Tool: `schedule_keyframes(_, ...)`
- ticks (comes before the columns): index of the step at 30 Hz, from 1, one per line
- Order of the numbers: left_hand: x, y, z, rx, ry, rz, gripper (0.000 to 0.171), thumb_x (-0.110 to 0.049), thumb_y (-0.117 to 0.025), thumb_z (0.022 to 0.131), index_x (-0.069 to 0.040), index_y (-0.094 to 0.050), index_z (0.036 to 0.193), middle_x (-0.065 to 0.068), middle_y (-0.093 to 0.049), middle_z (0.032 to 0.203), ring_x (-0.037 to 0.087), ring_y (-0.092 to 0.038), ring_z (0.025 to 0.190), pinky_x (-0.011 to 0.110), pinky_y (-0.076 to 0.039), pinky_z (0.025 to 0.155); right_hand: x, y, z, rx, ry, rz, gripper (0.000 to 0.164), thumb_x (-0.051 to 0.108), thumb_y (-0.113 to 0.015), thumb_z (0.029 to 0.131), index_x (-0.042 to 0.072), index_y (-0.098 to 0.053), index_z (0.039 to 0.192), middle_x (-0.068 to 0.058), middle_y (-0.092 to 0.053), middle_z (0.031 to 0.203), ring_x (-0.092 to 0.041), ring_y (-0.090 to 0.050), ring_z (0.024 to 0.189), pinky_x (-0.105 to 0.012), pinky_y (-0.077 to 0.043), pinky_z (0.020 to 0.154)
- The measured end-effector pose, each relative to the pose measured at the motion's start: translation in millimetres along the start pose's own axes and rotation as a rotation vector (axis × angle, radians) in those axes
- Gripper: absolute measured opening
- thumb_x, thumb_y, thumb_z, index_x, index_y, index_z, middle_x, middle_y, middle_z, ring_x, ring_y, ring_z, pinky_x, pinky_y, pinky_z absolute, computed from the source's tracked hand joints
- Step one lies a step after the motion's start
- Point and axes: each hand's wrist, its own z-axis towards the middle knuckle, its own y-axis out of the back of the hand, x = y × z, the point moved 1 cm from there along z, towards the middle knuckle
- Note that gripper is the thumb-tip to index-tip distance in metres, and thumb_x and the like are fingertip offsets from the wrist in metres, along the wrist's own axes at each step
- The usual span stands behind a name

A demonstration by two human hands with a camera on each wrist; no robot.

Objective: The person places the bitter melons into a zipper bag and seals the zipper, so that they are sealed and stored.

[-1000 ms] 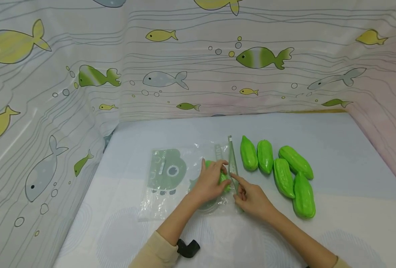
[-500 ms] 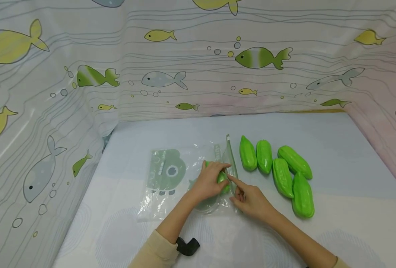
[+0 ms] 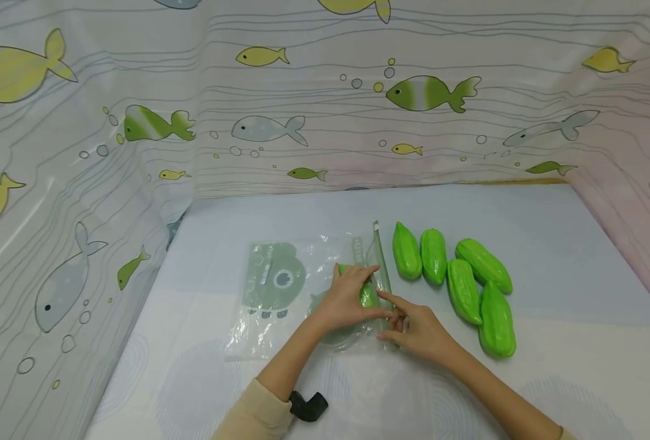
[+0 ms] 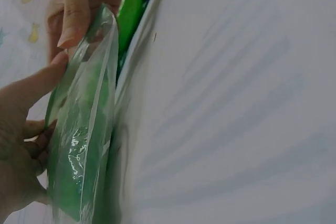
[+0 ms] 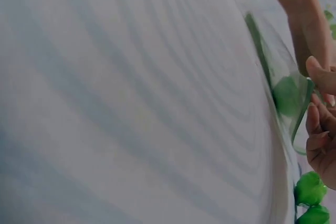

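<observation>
A clear zip bag (image 3: 269, 339) with pale green prints lies flat on the cloth. Inside its right end sits a bright green, ridged fruit-like piece (image 3: 369, 296). My left hand (image 3: 342, 299) rests over this piece, fingers spread, its straight thumb reaching the bag's green-edged mouth. My right hand (image 3: 421, 330) holds that edge with curled fingers; its index finger stretches along it toward my left hand. In the left wrist view the green edge (image 4: 68, 87) stands up beside both hands. The right wrist view shows the edge (image 5: 303, 108) peaked where fingertips meet; some fingers there are hidden.
Several matching green pieces (image 3: 466, 292) lie right of the bag, some touching each other. The table (image 3: 567, 256) carries a pale patterned cloth. A fish-printed curtain (image 3: 336, 91) stands behind and along both sides. A black wrist mount (image 3: 309, 406) shows at my left sleeve.
My left thumb has stretched right to the bag's edge beside my right hand. The right fingers have shifted slightly on the edge, and the bag's mouth has bowed a little.
</observation>
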Motion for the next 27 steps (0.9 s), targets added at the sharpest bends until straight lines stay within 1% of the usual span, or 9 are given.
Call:
schedule_keyframes(2,-0.9,-0.9,0.0,-0.012,-0.009,0.019,0.089,-0.049,-0.081,0.072,-0.008,-0.045,0.142,0.003,-0.057,0.114,0.02,-0.048,0.115,0.069,-0.01,0.107,-0.1,0.2,-1.0,-0.001,-0.002,-0.003,0.075,0.019,-0.082,0.076,0.002,-0.047,0.141,0.015,-0.06,0.072,-0.002,-0.054,0.062,-0.023,-0.047,0.056)
schedule_keyframes(5,-1.4,-1.5,0.2,-0.004,-0.009,0.039,0.088,-0.048,-0.081,0.073,-0.009,-0.044,0.143,0.004,-0.055,0.12,0.021,-0.046,0.117,0.07,-0.009,0.107,-0.3,1.8,-3.3,-0.007,-0.004,-0.013,0.073,0.018,-0.082,0.076,-0.001,-0.048,0.138,0.015,-0.061,0.073,-0.002,-0.054,0.063,-0.023,-0.047,0.058)
schedule_keyframes(9,-0.3,-1.3,1.1,0.018,-0.002,0.032,0.085,-0.043,-0.08,0.076,-0.009,-0.043,0.144,0.006,-0.054,0.123,0.022,-0.045,0.121,0.071,-0.007,0.106,-0.5,3.5,-5.7,-0.01,-0.01,-0.013,0.071,0.015,-0.082,0.075,-0.002,-0.05,0.137,0.014,-0.063,0.074,-0.002,-0.054,0.064,-0.023,-0.046,0.057)
schedule_keyframes(12,1.0,-0.7,1.7,0.027,0.004,0.017,0.086,-0.042,-0.081,0.075,-0.008,-0.042,0.144,0.008,-0.052,0.129,0.024,-0.043,0.126,0.072,-0.006,0.105,-1.1,3.4,-6.1,-0.003,-0.006,-0.009,0.071,0.014,-0.082,0.076,-0.002,-0.049,0.137,0.013,-0.064,0.075,-0.002,-0.055,0.064,-0.024,-0.046,0.057)
schedule_keyframes(17,3.3,0.5,0.3,0.043,0.02,-0.007,0.093,-0.042,-0.082,0.074,-0.008,-0.037,0.147,0.014,-0.044,0.142,0.028,-0.035,0.135,0.074,-0.002,0.103,-1.7,2.9,-6.0,0.003,0.005,-0.009,0.072,0.013,-0.082,0.076,-0.003,-0.048,0.138,0.014,-0.063,0.074,-0.002,-0.055,0.064,-0.024,-0.047,0.058)
schedule_keyframes(27,4.8,0.8,-1.2,0.07,0.023,-0.06,0.109,-0.036,-0.085,0.073,0.003,-0.019,0.151,0.016,-0.038,0.145,0.028,-0.03,0.138,0.072,0.003,0.105,-0.5,1.5,-5.5,0.024,0.038,-0.023,0.068,0.011,-0.082,0.076,-0.003,-0.051,0.135,0.014,-0.063,0.076,-0.001,-0.054,0.066,-0.026,-0.049,0.06)
